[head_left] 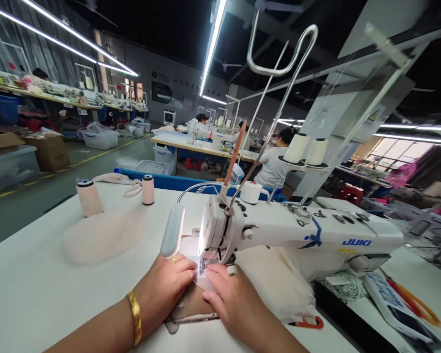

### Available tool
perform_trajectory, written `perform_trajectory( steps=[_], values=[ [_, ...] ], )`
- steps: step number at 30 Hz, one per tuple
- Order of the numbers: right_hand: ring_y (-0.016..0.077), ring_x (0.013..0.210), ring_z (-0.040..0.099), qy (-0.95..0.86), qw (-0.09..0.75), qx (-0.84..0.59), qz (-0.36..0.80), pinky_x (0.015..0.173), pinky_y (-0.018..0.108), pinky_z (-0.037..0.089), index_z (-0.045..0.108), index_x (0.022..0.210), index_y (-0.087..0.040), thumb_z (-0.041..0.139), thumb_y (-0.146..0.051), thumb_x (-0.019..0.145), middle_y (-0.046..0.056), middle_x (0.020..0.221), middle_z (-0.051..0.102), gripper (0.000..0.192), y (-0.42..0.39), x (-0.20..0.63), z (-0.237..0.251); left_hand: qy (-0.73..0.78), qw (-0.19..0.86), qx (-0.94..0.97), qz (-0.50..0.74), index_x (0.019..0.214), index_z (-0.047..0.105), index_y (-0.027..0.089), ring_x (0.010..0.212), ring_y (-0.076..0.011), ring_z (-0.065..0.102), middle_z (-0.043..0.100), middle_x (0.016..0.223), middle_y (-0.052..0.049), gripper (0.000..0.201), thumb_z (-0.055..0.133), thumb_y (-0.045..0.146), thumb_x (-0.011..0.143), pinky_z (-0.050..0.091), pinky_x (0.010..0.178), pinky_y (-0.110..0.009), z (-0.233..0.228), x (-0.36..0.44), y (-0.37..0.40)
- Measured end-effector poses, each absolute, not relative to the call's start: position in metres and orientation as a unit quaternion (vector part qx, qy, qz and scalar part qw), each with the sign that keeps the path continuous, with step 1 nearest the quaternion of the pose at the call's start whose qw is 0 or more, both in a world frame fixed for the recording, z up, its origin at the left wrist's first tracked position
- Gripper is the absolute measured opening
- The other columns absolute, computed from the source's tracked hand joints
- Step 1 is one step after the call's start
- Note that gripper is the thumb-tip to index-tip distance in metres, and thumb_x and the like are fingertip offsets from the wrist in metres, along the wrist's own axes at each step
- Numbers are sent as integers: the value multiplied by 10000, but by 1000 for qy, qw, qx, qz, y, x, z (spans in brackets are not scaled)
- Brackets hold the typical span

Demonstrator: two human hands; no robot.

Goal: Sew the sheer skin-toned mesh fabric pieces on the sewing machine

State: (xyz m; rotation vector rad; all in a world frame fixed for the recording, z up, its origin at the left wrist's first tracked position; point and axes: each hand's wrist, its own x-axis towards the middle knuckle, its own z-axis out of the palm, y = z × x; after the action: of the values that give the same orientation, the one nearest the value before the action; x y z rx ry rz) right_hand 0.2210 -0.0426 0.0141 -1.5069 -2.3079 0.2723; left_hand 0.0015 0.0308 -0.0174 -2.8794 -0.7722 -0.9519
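Head view: near six o'clock, a pale, thin fabric piece (205, 284) is steadied at the stitching end of a white JUKI sewing machine (272, 233). The right hand (228, 289) is laid flat, thumb spread; the left hand (172, 274) is set opposite (any pinching cannot be told). Either could be pricked if guided too close.

Bare left forearm (95, 329) and bare right forearm (275, 329) angle inward from where I'm standing, wrists low. Left hand (167, 283), gold-coloured bangle (135, 316) at its wrist, is palm down, fingers bunched and pointing inward. Right hand (234, 295)'s palm down too, thumb kinda splayed off the fingers, fingertips near the left's.
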Motion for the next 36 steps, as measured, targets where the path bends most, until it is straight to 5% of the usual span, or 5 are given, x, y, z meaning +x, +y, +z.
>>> perform_trajectory(
  steps=[14, 18, 22, 29, 36],
  values=[
    [307, 1180, 597, -814, 172, -547, 93, 1032, 402, 469, 663, 1261, -258, 639, -367, 981, 15, 1378, 670, 302, -34, 219, 6, -266, 9, -906, -330, 895, 677, 232, 919, -210, 679, 753, 1055, -38, 365, 359, 85, 999, 457, 862, -369, -18, 2, 31],
    [291, 1164, 599, -820, 179, -537, 90, 1017, 377, 471, 662, 1228, -252, 641, -331, 978, 24, 1341, 680, 263, -35, 219, 6, -295, -2, -902, -315, 1011, 665, 234, 1006, -221, 667, 726, 1107, -52, 366, 330, 86, 1005, 464, 913, -381, -17, 1, 28],
    [282, 1104, 616, -835, 177, -516, 75, 976, 374, 491, 655, 1177, -220, 606, -304, 984, 62, 1269, 692, 216, -35, 220, 4, -335, 21, -900, -278, 1165, 631, 264, 869, -244, 633, 676, 1005, -45, 356, 436, 90, 922, 468, 815, -393, -13, 0, 24],
    [246, 1011, 624, -860, 215, -461, 45, 931, 338, 507, 609, 1000, -202, 587, -221, 944, 62, 1074, 707, 63, -36, 219, 4, -338, 32, -894, -294, 803, 561, 219, 970, -284, 590, 644, 1062, -77, 72, 572, 148, 798, 424, 889, -471, -2, 2, 9],
    [224, 890, 622, -881, 211, -423, -32, 789, 315, 486, 579, 1048, -239, 553, -139, 887, 29, 997, 707, 191, -35, 219, -6, -253, -27, -928, -272, 773, 545, 225, 755, -232, 520, 598, 839, -37, 140, 673, 260, 728, 423, 785, -410, -12, -4, 11]
  ],
)
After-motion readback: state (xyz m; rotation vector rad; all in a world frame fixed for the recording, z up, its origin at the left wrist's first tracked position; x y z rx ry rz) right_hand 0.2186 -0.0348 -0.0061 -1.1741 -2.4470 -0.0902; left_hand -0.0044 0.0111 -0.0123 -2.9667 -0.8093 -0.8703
